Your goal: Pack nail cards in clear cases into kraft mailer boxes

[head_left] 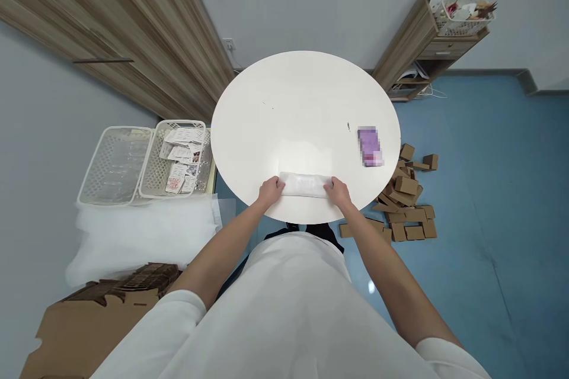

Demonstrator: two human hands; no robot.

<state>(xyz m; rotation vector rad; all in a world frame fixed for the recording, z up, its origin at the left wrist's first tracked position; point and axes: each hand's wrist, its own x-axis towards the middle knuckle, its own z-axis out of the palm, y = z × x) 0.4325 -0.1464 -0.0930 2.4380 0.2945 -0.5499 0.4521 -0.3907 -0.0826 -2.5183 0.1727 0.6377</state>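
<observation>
A white, partly see-through wrapped bundle (304, 185) lies crosswise near the front edge of the round white table (306, 89). My left hand (271, 192) is closed on its left end, thumb toward the middle. At the right end, my right hand (338, 192) grips it in the same way. Something small and whitish shows faintly inside the wrap; I cannot make out what it is. A purple item (370, 146), blurred into blocks, rests on the table's right side, apart from both hands.
Left of the table stand white baskets (149, 169), one with printed cards (183, 154), beside white sheet material (142, 237) and flat cardboard (93, 334). Small brown boxes (406, 186) are piled on the floor at right. Wooden cabinets (178, 35) stand behind.
</observation>
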